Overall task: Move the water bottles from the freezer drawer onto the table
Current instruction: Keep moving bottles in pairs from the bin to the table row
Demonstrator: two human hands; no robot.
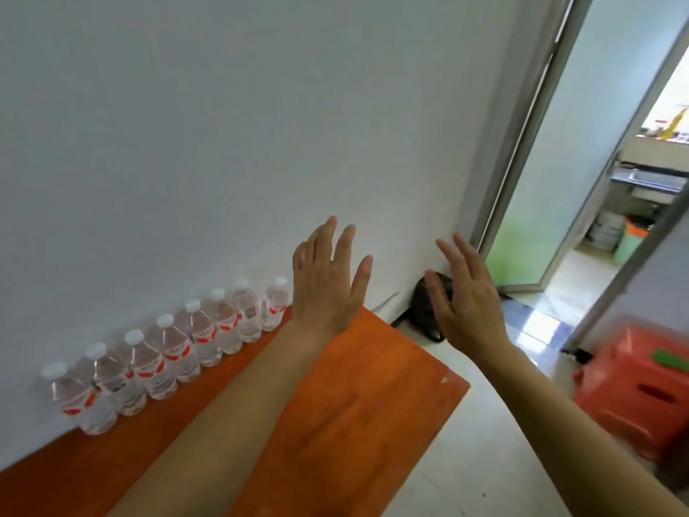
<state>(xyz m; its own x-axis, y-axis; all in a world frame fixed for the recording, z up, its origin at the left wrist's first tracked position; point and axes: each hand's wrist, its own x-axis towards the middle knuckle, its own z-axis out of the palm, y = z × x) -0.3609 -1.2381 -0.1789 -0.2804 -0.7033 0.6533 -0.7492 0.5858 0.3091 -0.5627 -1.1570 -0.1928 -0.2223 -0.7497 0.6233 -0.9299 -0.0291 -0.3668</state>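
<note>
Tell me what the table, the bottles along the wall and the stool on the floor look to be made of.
Table: wood or wood-look laminate, orange-brown with a satin sheen; faint plank grain shows.
Bottles: thin clear plastic with white caps and red-and-white labels; you can see through the walls.
Stool: moulded orange-red plastic, judging by the uniform colour and cut-out slots, though it is blurred.

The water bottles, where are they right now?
In the head view, the water bottles stand in a row along the white wall on the orange table, left of both empty hands.
</note>
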